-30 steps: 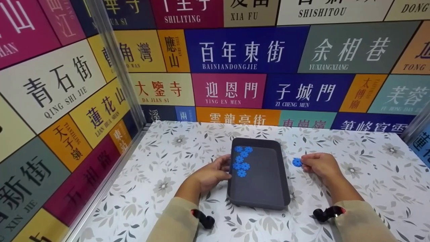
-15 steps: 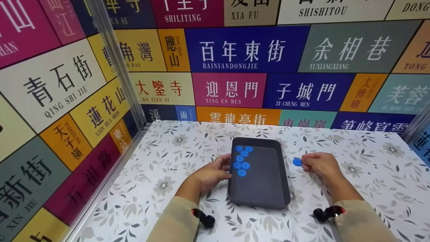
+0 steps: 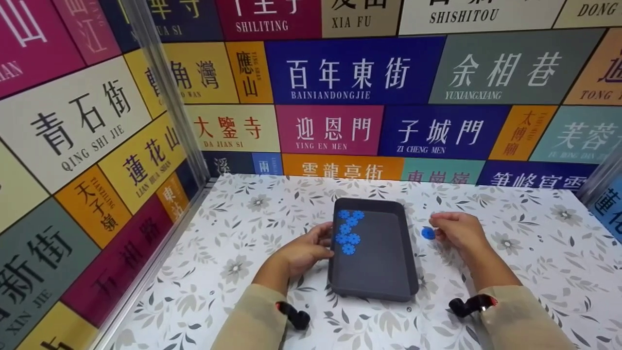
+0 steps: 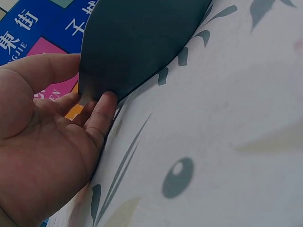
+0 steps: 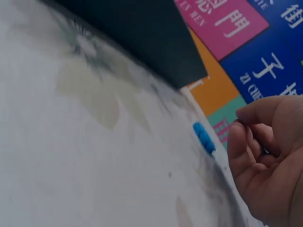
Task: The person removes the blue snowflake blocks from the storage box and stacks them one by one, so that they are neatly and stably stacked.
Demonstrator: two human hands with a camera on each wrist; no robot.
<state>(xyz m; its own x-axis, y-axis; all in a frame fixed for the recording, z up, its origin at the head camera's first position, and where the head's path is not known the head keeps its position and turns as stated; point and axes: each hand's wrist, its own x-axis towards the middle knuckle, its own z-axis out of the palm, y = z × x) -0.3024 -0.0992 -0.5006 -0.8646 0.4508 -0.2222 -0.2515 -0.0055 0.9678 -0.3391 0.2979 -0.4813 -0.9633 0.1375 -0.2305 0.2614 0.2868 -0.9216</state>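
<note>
A dark grey rectangular tray (image 3: 374,257) lies on the table, several blue snowflake-shaped discs (image 3: 349,238) grouped at its upper left. My left hand (image 3: 302,250) holds the tray's left side. In the left wrist view, thumb and fingertips meet the tray's wall (image 4: 137,47), one fingertip low on its outer face. To the right of the tray, a single blue notched disc (image 3: 427,233) is on the table, right at the fingers of my right hand (image 3: 459,231). From the right wrist, this blue disc (image 5: 204,137) appears apart from the loosely curled fingers (image 5: 239,151).
The table is covered in a white cloth (image 3: 233,301) with a grey leaf and flower print. Behind it stands a wall (image 3: 354,73) of coloured panels with place names, and a metal corner post (image 3: 180,97) rises at the left.
The fingers of my right hand have come up and away from the blue disc they were pinching. The disc and tray stay put, and my left hand keeps its place.
</note>
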